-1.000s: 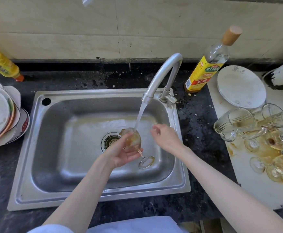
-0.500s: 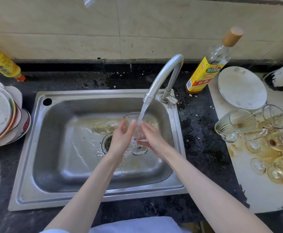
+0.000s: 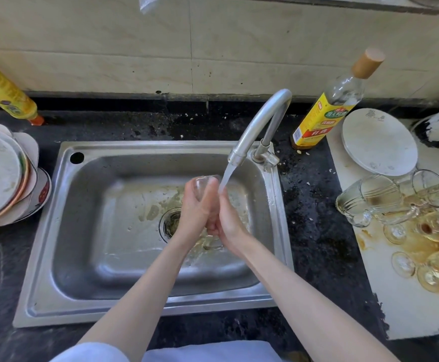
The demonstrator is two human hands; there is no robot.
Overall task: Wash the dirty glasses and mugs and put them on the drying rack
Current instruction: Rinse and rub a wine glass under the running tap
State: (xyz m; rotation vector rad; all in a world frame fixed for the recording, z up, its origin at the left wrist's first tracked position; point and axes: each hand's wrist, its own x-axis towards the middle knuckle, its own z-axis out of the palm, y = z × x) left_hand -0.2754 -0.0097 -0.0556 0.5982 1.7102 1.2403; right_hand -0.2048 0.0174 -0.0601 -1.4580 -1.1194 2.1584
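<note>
A clear stemmed wine glass [image 3: 202, 184] stands upright between my two hands over the steel sink [image 3: 87, 231], its rim just left of the running water. My left hand [image 3: 196, 211] wraps the bowl from the left. My right hand [image 3: 228, 218] presses against it from the right, fingers up under the stream from the tap [image 3: 258, 126]. The stem is hidden by my hands, and the foot shows faintly below them. Several dirty glasses and mugs [image 3: 406, 218] lie on their sides on a white board at the right, in brown spills.
A stack of plates [image 3: 1, 176] sits left of the sink. A yellow bottle [image 3: 4, 92] leans at the back left. A yellow-labelled bottle with a cork top [image 3: 328, 108] and a white plate [image 3: 379, 142] stand right of the tap. The counter is dark stone.
One second ago my left hand alone held the glass tilted with brown liquid in it. Both hands now close around the upright, emptied glass, which has risen toward the spout.
</note>
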